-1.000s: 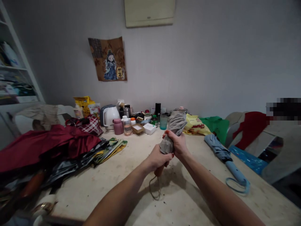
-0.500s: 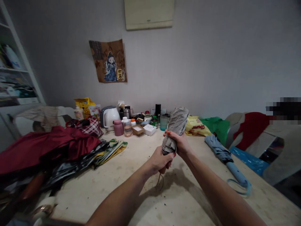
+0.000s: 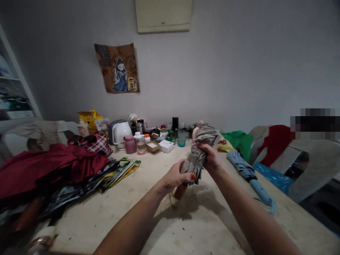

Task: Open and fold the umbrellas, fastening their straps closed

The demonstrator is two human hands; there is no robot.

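A folded grey umbrella [image 3: 196, 159] is held tilted above the table, its brown handle [image 3: 180, 191] pointing down toward me and a thin cord loop hanging from it. My left hand [image 3: 179, 175] is closed around the lower end of the cloth, just above the handle. Higher up, my right hand [image 3: 209, 156] grips the bundle from the right side, thumb on top. The cloth looks bunched and loosely wrapped. To the right lies a folded blue umbrella [image 3: 243, 166] with a blue wrist strap.
Dark red umbrella cloth [image 3: 77, 163] and other folded umbrellas pile up at the left. Along the wall stand a white kettle [image 3: 123, 131], a pink jar [image 3: 130, 144], bottles and a white box [image 3: 166, 146]. A green bag [image 3: 240, 141] and chairs are at the right.
My left hand has shifted on the umbrella, and more of the brown handle shows. The cloth looks looser and more bunched. The view has turned slightly right.
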